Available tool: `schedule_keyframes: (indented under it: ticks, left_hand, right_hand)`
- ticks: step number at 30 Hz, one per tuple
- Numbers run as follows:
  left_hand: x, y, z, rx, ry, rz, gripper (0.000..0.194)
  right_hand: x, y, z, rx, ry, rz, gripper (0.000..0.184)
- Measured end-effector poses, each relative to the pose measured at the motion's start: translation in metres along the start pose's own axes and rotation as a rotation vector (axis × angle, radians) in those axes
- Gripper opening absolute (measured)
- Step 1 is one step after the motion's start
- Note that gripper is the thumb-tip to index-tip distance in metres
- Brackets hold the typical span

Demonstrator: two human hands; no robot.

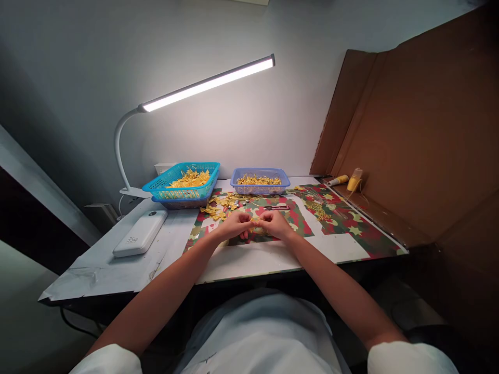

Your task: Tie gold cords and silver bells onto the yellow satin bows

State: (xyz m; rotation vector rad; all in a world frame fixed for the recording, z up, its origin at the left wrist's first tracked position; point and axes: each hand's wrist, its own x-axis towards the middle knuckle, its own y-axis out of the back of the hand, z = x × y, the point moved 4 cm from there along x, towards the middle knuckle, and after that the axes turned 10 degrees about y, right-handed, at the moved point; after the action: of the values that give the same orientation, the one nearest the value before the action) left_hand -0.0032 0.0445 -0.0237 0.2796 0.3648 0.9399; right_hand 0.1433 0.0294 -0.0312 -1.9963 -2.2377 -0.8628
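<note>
My left hand (237, 225) and my right hand (273, 224) meet over the table, thumbs and fingers pinched together. Between the fingertips is something small, partly yellowish, too hidden to name. Yellow ribbon pieces (216, 210) lie loose just beyond my left hand. A few small shiny silvery pieces (245, 202) rest behind the hands. Close behind my right hand lies a slim tool with a reddish handle (276, 208), possibly thread snips. Under the hands is a camouflage-patterned sheet (300, 218) with white areas.
A turquoise basket (183, 195) of yellow pieces sits stacked on a blue one at the back left. Beside it stands a purple-blue basket (259, 188) of golden pieces. A white power bank (140, 234), a lit lamp (210, 83), a yellow thread spool (354, 181) and tall cardboard (421, 130) surround the workspace.
</note>
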Motion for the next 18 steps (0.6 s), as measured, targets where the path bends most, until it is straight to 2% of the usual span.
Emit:
schedule_keyframes:
  ticks: [4,6,9,10,12,14,18]
  left_hand:
    - [-0.001,-0.001,0.002,0.021,-0.039,0.013,0.036]
    - [-0.001,0.000,0.004,0.020,-0.055,0.062,0.033]
    - [0.000,0.004,0.003,0.016,-0.038,0.166,0.029]
    - [0.000,0.005,0.002,0.021,-0.021,0.188,0.028]
    - [0.000,0.006,0.000,0.034,0.001,0.199,0.029]
    - [-0.002,0.004,-0.001,0.046,0.004,0.161,0.029]
    - [-0.006,-0.003,-0.002,0.044,0.043,-0.001,0.027]
  right_hand:
    - [0.000,-0.001,-0.004,-0.005,-0.008,0.021,0.022]
    - [-0.003,0.003,-0.009,-0.050,0.008,0.131,0.023]
    - [-0.014,0.010,-0.022,-0.152,0.055,0.348,0.034]
    - [-0.019,0.009,-0.026,-0.175,0.076,0.372,0.037]
    - [-0.026,0.004,-0.035,-0.213,0.113,0.318,0.033]
    - [-0.028,-0.001,-0.044,-0.318,0.112,0.220,0.024]
    - [-0.017,-0.005,-0.051,-0.661,-0.097,-0.049,0.025]
